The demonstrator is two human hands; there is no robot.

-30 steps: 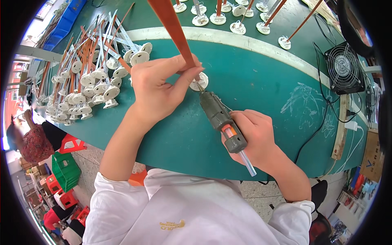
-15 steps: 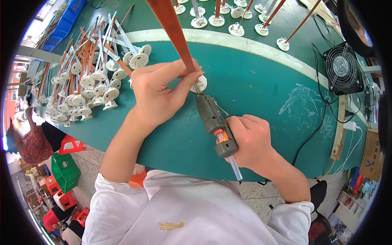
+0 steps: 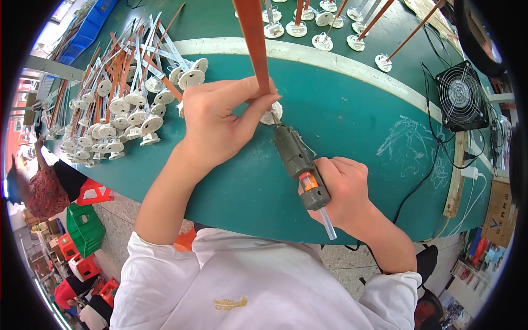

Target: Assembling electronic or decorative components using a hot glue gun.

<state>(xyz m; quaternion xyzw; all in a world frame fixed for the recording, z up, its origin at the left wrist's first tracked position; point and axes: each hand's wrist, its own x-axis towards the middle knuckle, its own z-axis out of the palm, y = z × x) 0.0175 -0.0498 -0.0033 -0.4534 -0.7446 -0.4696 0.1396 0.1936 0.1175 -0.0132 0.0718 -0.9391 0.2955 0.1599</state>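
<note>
My left hand (image 3: 225, 118) pinches a reddish-brown flat strip (image 3: 254, 44) near its lower end, holding it upright over the green table. Under my fingertips a round white base (image 3: 271, 114) shows in part; where the strip meets it is hidden. My right hand (image 3: 344, 190) is wrapped round a dark green hot glue gun (image 3: 297, 159). A clear glue stick (image 3: 328, 223) sticks out of the gun's rear end. The gun's nozzle (image 3: 276, 121) points at the white base, close to the strip's foot; I cannot tell whether it touches.
A pile of strips on white round bases (image 3: 135, 118) lies at the left. More of these stand upright beyond a pale raised edge (image 3: 308, 55). On the right are a black fan (image 3: 461, 96), cables and a power strip (image 3: 456, 181). Another person (image 3: 47, 190) is at far left.
Both hands have shifted slightly right, with the strip and the glue gun. The gun's nozzle stays at the white base. Both grips are the same.
</note>
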